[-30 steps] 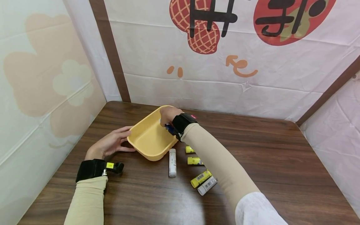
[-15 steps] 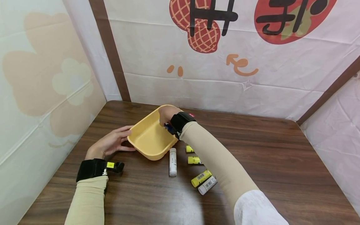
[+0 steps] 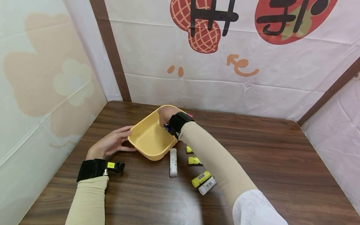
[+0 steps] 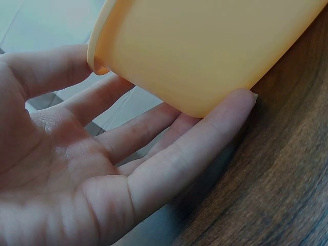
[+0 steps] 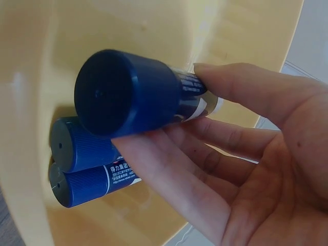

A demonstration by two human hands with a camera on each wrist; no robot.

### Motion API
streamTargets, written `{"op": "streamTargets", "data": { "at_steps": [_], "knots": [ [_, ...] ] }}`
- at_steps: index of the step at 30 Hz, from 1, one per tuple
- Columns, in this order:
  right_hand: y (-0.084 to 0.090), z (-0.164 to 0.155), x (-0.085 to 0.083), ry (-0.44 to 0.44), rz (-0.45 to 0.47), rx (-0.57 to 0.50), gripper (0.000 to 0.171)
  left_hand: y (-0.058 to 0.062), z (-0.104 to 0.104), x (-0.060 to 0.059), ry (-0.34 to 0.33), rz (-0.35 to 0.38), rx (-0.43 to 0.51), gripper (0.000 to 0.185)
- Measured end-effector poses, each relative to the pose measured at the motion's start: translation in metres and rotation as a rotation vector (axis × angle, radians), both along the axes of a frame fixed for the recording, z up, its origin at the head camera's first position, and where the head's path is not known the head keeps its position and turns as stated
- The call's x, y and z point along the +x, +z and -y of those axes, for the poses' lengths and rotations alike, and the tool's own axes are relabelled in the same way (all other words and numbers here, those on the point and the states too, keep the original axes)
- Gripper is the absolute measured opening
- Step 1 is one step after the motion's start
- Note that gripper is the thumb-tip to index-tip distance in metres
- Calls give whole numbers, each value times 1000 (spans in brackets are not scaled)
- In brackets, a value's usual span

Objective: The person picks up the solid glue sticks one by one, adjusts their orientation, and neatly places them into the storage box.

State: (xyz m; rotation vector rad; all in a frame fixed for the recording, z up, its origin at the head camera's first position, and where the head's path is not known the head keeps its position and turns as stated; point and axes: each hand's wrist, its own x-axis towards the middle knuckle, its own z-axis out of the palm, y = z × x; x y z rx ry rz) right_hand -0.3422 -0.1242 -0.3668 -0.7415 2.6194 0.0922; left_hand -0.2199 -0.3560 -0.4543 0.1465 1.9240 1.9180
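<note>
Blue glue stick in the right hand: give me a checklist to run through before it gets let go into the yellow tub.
1. Stick held: ok. The right hand holds the blue glue stick between thumb and fingers.
2. Stick over the tub: ok. The yellow tub wall lies behind it in the right wrist view.
3. Landing spot: ok. Two blue sticks already lie in the tub's corner below it, with bare floor beside them.
4. Tub steadied: ok. The left hand rests open against the tub's outer wall.
5. Tub flat on the table: not ok. Its near edge looks lifted.
</note>
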Motion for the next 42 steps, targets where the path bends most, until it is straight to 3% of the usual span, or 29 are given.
{"op": "streamTargets", "data": {
  "at_steps": [15, 20, 30, 37, 42],
  "knots": [
    [8, 0, 7, 8, -51, 6, 19, 0, -1, -1, -5, -8, -3, 62],
    [16, 0, 14, -17, -76, 17, 35, -1, -2, -1, -3, -8, -15, 62],
    [22, -5, 22, -46, -74, 14, 41, 0, -1, -2, -13, -4, 3, 62],
    [22, -12, 17, -52, -64, 9, 19, 0, 0, -4, -16, 4, 10, 64],
    [22, -14, 14, -67, -21, 18, 17, -2, 0, -4, -9, 13, 16, 64]
  ]
}}
